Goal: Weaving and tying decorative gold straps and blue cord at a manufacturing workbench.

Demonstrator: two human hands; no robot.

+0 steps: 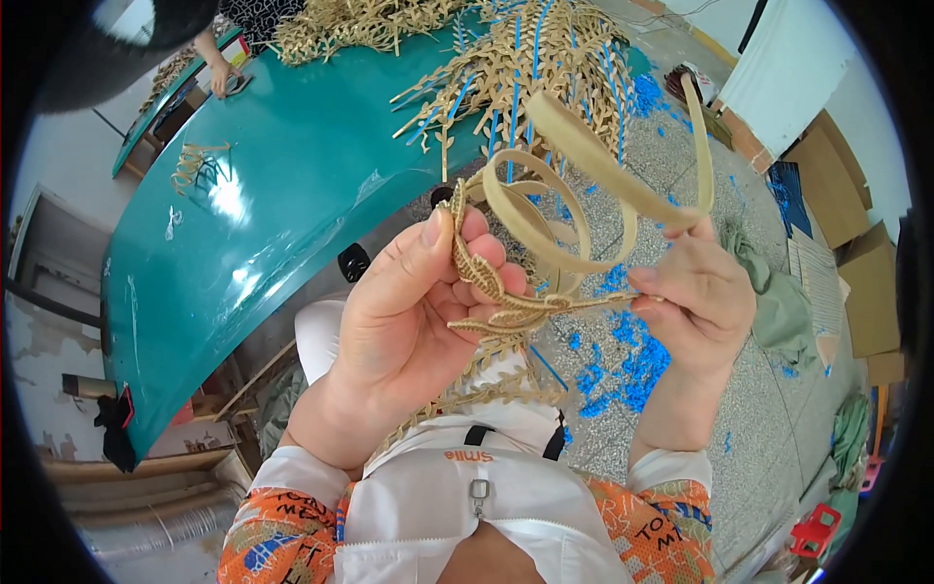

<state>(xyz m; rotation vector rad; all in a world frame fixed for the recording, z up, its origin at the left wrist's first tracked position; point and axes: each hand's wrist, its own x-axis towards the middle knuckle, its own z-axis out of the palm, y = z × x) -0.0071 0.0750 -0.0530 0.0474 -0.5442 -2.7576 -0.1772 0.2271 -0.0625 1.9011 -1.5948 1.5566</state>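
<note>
In front of my chest, both hands hold a gold leaf-shaped trim (506, 304) with a braided, leafy surface. My left hand (404, 302) pinches its left end between thumb and fingers, the leaves curving across the fingertips. My right hand (702, 297) grips the thin right end between thumb and forefinger. A long, flat gold ribbon (545, 209) loops in loose coils above and between the hands, and part of it passes by my right fingers. Whether the ribbon joins the trim I cannot tell.
A green table (292, 146) curves across the left, bearing a heap of gold leaf strips (545, 58) with blue lines. Blue scraps (623, 370) litter the speckled floor. Another person's hand (224, 76) rests at the far left. Cardboard boxes (866, 282) stand at the right.
</note>
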